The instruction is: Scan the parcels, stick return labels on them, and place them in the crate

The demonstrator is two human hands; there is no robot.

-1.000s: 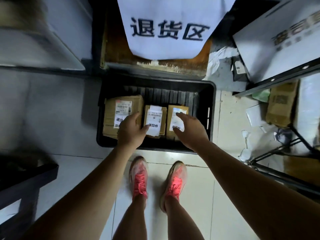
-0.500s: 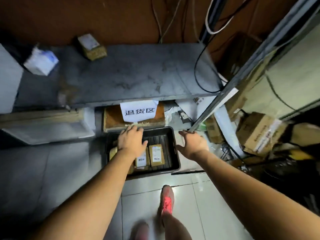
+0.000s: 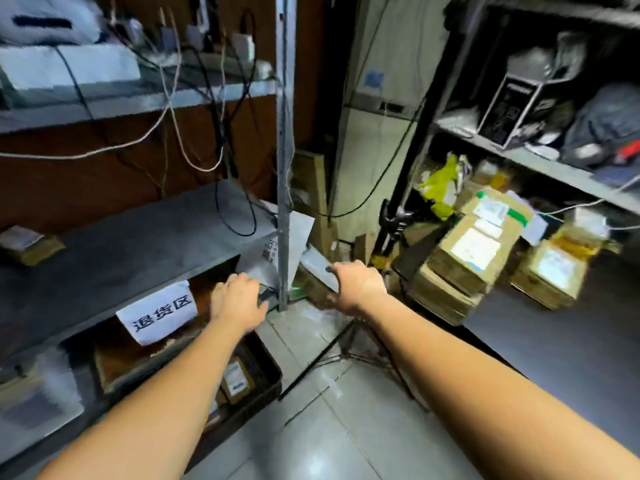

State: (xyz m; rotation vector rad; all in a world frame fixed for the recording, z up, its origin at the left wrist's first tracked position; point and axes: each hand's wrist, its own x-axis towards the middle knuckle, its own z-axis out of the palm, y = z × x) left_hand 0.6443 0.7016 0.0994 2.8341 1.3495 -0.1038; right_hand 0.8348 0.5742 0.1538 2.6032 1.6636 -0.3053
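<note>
L grip [image 3: 239, 299] & R grip [image 3: 356, 284] both empty, fingers loose. Parcels [image 3: 467, 254] at 2 o'clock. Risk: I catch tripod leg [image 3: 311, 366] en route, topple stack.

A white paper sign [image 3: 157, 311] hanging from the front edge of the grey shelf [image 3: 104, 258] at the near left reads "退货区" in bold black characters. The labels on the cardboard boxes [image 3: 474, 251] at the right, on the parcel [image 3: 236, 378] in the crate [image 3: 272, 382], and the print on the black box [image 3: 512, 98] at the far right are too blurred to read.
</note>
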